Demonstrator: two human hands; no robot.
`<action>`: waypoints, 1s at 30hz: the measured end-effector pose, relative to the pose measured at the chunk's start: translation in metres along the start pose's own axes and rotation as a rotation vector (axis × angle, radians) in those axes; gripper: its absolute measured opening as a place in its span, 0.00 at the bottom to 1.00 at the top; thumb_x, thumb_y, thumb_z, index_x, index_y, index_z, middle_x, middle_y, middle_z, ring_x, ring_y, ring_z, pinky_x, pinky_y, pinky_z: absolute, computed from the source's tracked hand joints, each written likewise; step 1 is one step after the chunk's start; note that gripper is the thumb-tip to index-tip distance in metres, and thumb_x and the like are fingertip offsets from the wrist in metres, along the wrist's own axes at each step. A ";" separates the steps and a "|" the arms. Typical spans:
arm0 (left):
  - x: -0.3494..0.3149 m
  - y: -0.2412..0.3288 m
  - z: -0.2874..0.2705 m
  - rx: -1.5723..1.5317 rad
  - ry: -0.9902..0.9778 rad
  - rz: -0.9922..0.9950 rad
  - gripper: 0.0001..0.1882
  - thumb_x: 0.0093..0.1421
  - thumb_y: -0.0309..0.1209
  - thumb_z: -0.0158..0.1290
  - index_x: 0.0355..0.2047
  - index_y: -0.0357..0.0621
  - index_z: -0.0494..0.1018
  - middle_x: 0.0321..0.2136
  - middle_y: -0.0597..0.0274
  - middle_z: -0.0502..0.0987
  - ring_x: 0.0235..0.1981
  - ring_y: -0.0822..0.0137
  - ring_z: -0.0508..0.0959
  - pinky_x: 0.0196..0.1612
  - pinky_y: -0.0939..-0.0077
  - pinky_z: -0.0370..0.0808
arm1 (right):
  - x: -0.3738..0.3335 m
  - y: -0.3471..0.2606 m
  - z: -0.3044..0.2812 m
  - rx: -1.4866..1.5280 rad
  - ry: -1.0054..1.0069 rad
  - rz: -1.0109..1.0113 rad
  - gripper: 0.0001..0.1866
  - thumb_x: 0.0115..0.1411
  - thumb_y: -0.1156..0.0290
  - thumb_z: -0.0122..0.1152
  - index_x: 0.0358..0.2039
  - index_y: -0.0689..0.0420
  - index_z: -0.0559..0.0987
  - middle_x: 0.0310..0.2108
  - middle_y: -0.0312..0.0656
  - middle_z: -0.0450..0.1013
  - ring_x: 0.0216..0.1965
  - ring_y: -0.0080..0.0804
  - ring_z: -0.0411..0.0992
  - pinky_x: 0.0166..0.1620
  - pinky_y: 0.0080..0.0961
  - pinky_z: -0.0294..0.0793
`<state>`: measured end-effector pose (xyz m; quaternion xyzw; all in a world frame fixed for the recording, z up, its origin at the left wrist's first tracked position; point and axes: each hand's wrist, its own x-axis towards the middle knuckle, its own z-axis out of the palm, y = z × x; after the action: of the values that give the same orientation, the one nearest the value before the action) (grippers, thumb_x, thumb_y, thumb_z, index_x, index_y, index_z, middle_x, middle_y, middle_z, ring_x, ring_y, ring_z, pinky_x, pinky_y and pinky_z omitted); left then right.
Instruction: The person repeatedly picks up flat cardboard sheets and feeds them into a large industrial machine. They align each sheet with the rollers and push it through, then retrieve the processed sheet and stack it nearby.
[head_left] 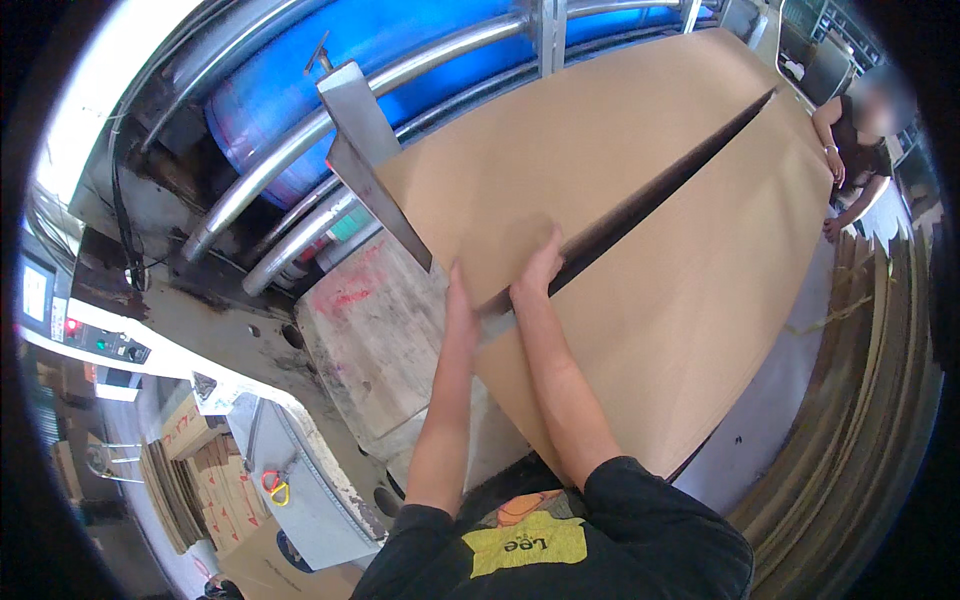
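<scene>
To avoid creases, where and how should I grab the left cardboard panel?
Probably by its near corner, both hands coming from your side. The panel is broad and flat, and the long dark gap leaves its inner edge open for fingers. Your left hand and right hand are there.

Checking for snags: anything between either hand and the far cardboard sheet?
Nothing visible: the left hand and right hand are both at the near end of the far cardboard sheet. The metal plate stands by its left edge, beyond the hands.
</scene>
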<state>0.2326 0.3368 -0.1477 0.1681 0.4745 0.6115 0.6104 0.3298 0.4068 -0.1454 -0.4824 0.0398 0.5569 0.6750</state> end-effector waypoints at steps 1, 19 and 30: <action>0.000 0.000 0.000 0.040 0.027 -0.019 0.34 0.71 0.53 0.44 0.66 0.38 0.63 0.64 0.55 0.68 0.64 0.60 0.67 0.65 0.59 0.64 | -0.001 0.000 0.000 -0.001 0.002 0.009 0.40 0.64 0.40 0.53 0.60 0.64 0.68 0.57 0.48 0.69 0.56 0.43 0.71 0.57 0.43 0.73; 0.007 -0.006 -0.008 0.127 0.095 -0.071 0.43 0.69 0.53 0.50 0.67 0.24 0.54 0.67 0.46 0.62 0.67 0.58 0.63 0.68 0.61 0.60 | -0.017 -0.011 0.001 0.051 -0.157 0.006 0.41 0.64 0.39 0.51 0.64 0.62 0.65 0.61 0.48 0.66 0.60 0.42 0.68 0.60 0.44 0.69; 0.016 -0.013 -0.018 0.126 0.064 -0.057 0.42 0.70 0.52 0.49 0.67 0.26 0.55 0.65 0.49 0.64 0.65 0.60 0.65 0.67 0.67 0.62 | -0.016 -0.011 0.001 0.004 -0.138 0.019 0.36 0.66 0.43 0.46 0.61 0.61 0.69 0.59 0.44 0.69 0.59 0.42 0.68 0.60 0.44 0.67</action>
<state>0.2235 0.3421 -0.1727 0.1727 0.5359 0.5679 0.6004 0.3320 0.3975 -0.1284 -0.4411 -0.0013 0.5953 0.6716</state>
